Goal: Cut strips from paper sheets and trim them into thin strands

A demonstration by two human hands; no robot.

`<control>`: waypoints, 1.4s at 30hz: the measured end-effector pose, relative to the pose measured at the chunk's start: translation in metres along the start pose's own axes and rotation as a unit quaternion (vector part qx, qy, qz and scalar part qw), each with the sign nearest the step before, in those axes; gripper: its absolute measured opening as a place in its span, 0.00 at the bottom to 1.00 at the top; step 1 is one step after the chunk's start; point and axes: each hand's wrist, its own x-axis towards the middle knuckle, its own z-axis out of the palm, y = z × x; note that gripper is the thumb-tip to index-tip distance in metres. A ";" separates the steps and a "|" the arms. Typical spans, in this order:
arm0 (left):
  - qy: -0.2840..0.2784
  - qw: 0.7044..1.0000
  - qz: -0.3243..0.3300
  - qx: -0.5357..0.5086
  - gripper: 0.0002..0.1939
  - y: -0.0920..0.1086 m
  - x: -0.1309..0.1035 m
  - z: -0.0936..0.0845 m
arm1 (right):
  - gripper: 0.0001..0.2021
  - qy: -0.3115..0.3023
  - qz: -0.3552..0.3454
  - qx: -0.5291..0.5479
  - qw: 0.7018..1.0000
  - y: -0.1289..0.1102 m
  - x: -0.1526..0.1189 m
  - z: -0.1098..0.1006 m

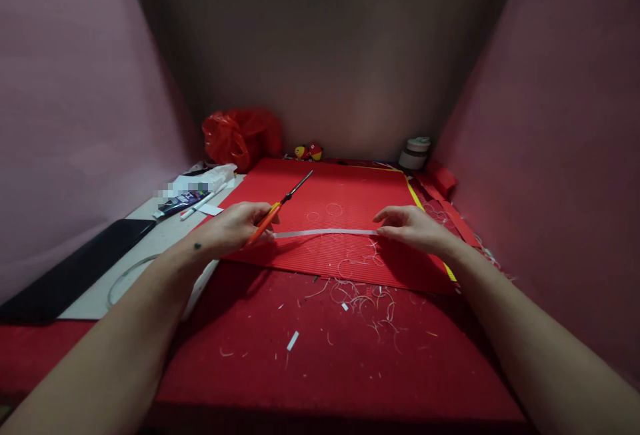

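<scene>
Orange-handled scissors (263, 223) rest in my left hand (243, 225), their dark blades closed and pointing up and away. The same hand's fingers are at the left end of a thin pale strip (325, 231). My right hand (407, 227) pinches the strip's right end between thumb and fingers. Stretched nearly straight, the strip spans the gap between both hands just above a red corrugated sheet (320, 188). Thin curled trimmings (367, 298) are scattered on the sheet's near part and on the red cloth in front of it.
At the back left sits a red plastic bag (240, 138), with a small red and yellow figure (309, 151) beside it. A white roll (415, 153) stands at the back right. A tube (183, 201) and a black panel (75, 265) lie at left. Pink walls flank both sides.
</scene>
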 end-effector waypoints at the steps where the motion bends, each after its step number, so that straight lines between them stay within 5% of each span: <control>1: 0.001 1.000 0.002 0.004 0.18 0.000 0.000 0.000 | 0.08 0.006 -0.018 -0.037 0.999 -0.002 0.000 0.001; 8: -0.009 0.999 0.032 0.008 0.16 -0.007 0.003 0.002 | 0.07 0.022 -0.146 -0.312 0.939 -0.019 -0.009 0.024; 15: -0.053 0.995 0.034 -0.079 0.18 0.007 -0.004 0.000 | 0.09 -0.015 -0.180 -0.438 0.880 -0.015 -0.009 0.055; 19: -0.056 0.993 0.032 -0.103 0.18 0.008 -0.006 -0.001 | 0.06 -0.022 -0.160 -0.416 0.895 -0.015 -0.004 0.054; 25: -0.047 0.995 0.021 -0.082 0.20 -0.001 -0.003 -0.004 | 0.06 -0.072 -0.062 -0.246 0.965 -0.031 -0.008 0.030; 30: -0.058 0.996 0.026 -0.063 0.17 -0.012 -0.001 -0.006 | 0.07 -0.087 -0.020 -0.229 0.969 -0.035 -0.010 0.014; 36: -0.128 0.975 -0.040 -0.178 0.17 -0.019 0.001 0.000 | 0.10 -0.071 -0.001 -0.254 0.965 -0.036 -0.009 0.001; 42: -0.117 0.983 -0.020 -0.141 0.14 -0.026 0.004 -0.001 | 0.11 -0.076 0.002 -0.288 0.955 -0.033 -0.008 -0.004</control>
